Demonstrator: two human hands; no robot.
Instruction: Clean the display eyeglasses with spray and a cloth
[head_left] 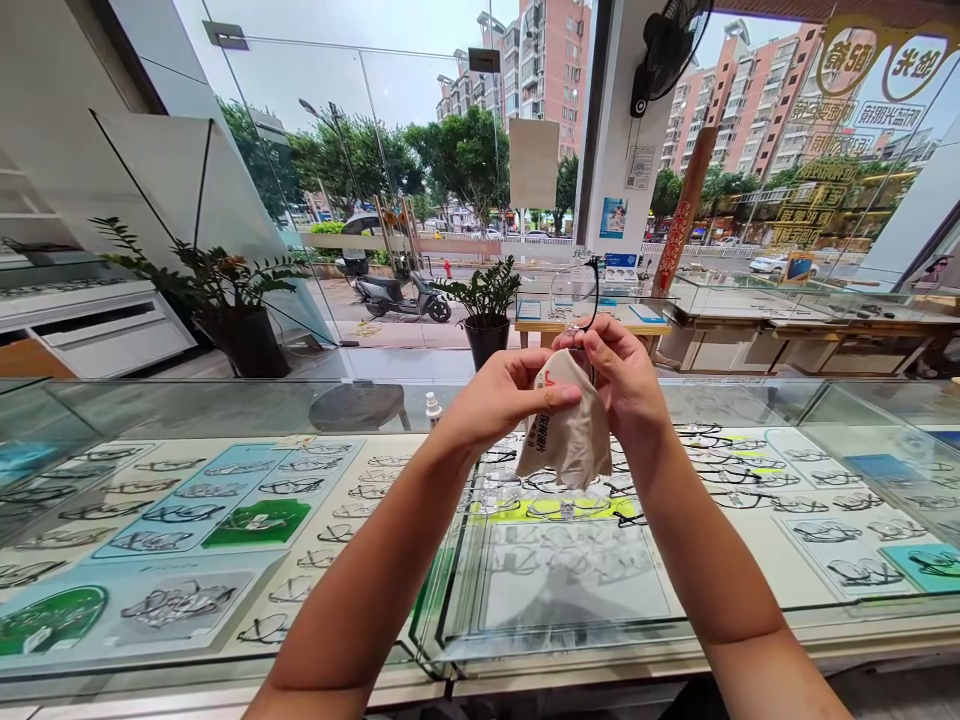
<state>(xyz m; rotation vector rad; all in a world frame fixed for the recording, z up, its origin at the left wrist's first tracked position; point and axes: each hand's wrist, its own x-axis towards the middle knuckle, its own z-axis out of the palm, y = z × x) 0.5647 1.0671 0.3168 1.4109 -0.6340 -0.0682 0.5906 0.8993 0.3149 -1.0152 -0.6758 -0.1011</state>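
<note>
Between my hands, above the glass counter, is a pair of eyeglasses (576, 290) with a clear lens and a dark temple standing upward. My right hand (628, 375) pinches the glasses near their lower part with thumb and fingers. A cream cleaning cloth (574, 440) with dark and red print hangs from my left hand (517, 395), whose thumb presses it from the front. The cloth's top edge meets the lower part of the glasses, and its folds hide the lower lens.
The glass display counter (465, 645) holds rows of eyeglass frames under its top. A white spray bottle (433, 410) stands on the counter beyond my left forearm. Behind are a dark stool (357, 407), potted plants (486, 335) and a glass front with a scooter outside.
</note>
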